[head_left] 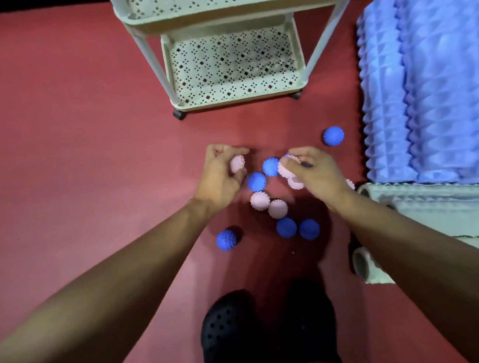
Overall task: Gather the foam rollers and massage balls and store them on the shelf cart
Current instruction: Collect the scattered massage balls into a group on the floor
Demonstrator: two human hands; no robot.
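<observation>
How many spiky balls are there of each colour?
Blue spiky rubber massage balls: 6, all on the red floor, for example and.
Pink spiky rubber massage balls visible: 6; one in the left hand, at least two under the right hand, for example.
Total: 12.

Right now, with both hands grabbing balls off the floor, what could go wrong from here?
1. The right hand holds pink balls bunched together; one could slip out and roll away.
2. Loose blue balls lie just ahead of the person's shoes; a step forward might kick or tread on them.
3. One blue ball sits apart beside the blue foam rollers and could be overlooked. The left hand holds only one pink ball.
</observation>
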